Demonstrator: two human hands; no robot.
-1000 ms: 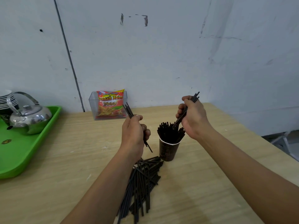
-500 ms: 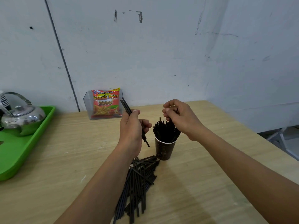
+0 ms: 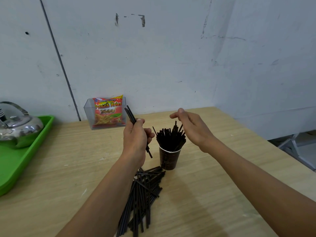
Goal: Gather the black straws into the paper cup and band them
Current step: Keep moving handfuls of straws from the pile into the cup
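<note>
At the centre of the head view, the left hand [image 3: 136, 135] is raised above the light wooden table [image 3: 59, 168], fist curled tight around a few thin black straws [image 3: 130, 114] that jut out above the thumb and below the palm. To its right, the right hand [image 3: 193, 127] hovers over the dark brown paper cup [image 3: 169, 159], fingers loosely spread and holding nothing, just above the straw tips. The cup stands upright in the middle of the frame, packed with a fanned bunch of black straws [image 3: 171, 139] that rise well past its rim. Just below the cup, in the lower centre, a loose pile of black straws [image 3: 142, 197] lies flat on the table, partly under the left forearm. At the left edge, a green plastic tray [image 3: 15, 161] carries a shiny steel kettle [image 3: 18, 127]. At the back, against the wall, a clear plastic box [image 3: 89, 115] holds a red French-fries snack packet [image 3: 108, 111].
</note>
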